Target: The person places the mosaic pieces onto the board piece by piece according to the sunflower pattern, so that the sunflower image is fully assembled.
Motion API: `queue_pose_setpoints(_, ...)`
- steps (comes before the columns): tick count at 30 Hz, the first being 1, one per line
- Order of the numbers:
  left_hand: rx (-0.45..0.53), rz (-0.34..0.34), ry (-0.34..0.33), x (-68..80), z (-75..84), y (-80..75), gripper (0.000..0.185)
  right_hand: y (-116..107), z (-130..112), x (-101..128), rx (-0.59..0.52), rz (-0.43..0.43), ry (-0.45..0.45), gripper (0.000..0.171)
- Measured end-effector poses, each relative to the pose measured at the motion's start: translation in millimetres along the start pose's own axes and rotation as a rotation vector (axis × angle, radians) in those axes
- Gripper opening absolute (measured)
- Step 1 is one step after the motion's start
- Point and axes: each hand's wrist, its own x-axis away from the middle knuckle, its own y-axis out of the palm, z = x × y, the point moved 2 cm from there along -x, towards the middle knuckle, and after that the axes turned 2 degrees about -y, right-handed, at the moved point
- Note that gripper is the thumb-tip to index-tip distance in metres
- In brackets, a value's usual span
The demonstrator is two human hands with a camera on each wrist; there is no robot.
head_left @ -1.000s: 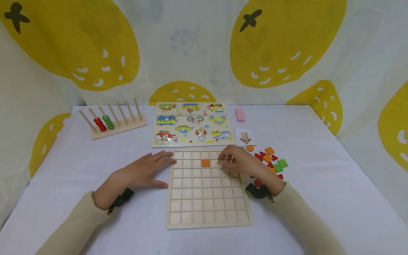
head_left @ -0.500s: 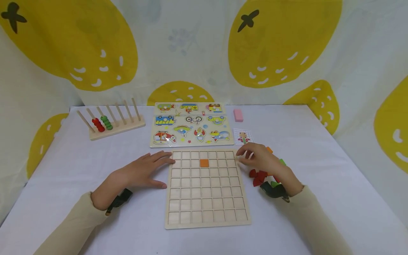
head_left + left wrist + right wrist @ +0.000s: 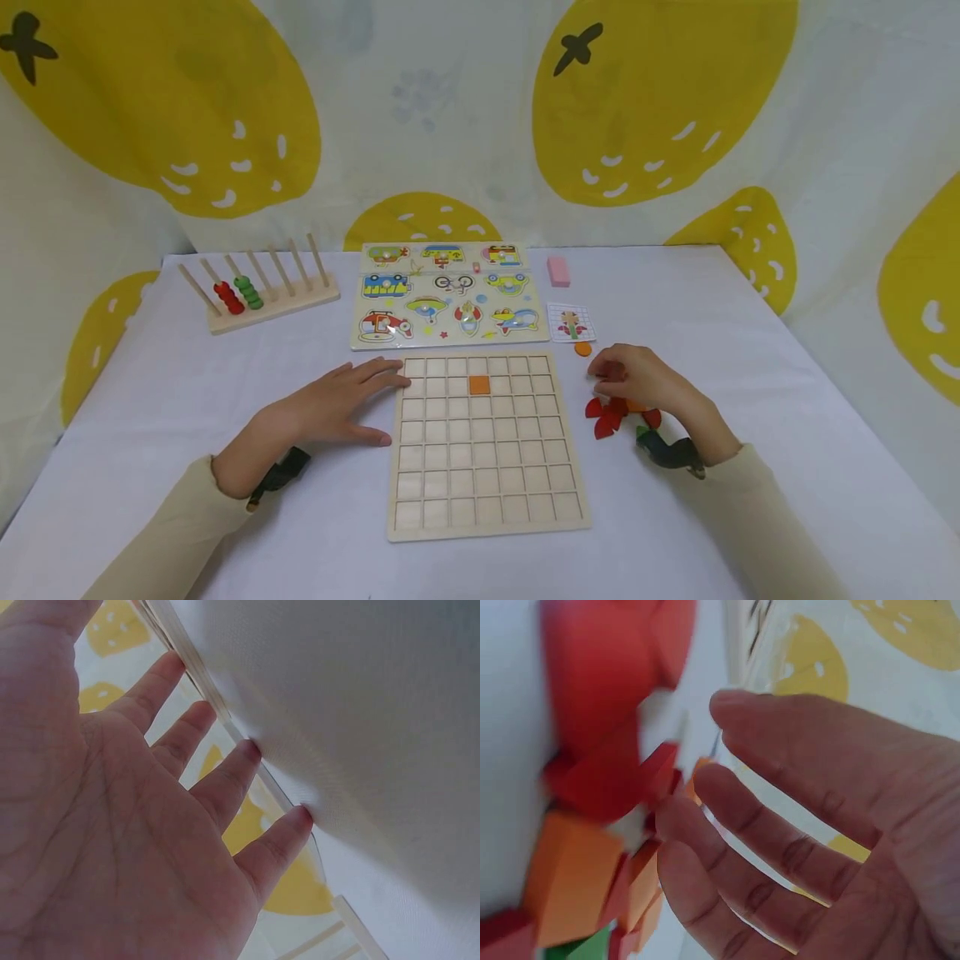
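Observation:
A wooden grid board lies in the middle of the table in the head view. One orange square tile sits in a cell near its top. My left hand rests on the cloth with spread fingers, their tips at the board's upper left edge. To the right of the board, my right hand hovers by a pile of tiles, fingers loosely bent and holding nothing. Red quarter-round tiles show below it. The right wrist view has red tiles and an orange tile beside the fingertips. The hand hides part of the pile.
Behind the grid board lies a vehicle puzzle board. A pattern card, an orange round tile and a pink block lie to its right. A peg rack with red and green beads stands at the back left.
My right hand has moved right, from over the board's upper right cells to the tile pile. The left hand has stayed at the board's edge.

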Motion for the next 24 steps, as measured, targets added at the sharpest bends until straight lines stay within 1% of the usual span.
queue_pose_setpoints(4, -0.008, -0.006, -0.007, -0.5, -1.3, 1.6, 0.076, 0.7, 7.1, 1.5, -0.006, -0.002, 0.048, 0.018)
queue_pose_setpoints(8, -0.003, -0.016, -0.016, -1.2, -2.4, 2.4, 0.077, 1.6, 8.5, 2.5, -0.012, -0.005, 0.062, 0.018)
queue_pose_setpoints(14, 0.008, -0.016, -0.023, -0.9, -3.3, 2.5, 0.077, 4.2, 4.6, 1.4, -0.021, -0.001, 0.050, 0.019)
queue_pose_setpoints(24, 0.016, -0.008, -0.012, 0.8, -1.8, 0.9, 0.074, 7.4, 2.8, -2.3, -0.006, 0.018, 0.018, 0.014)
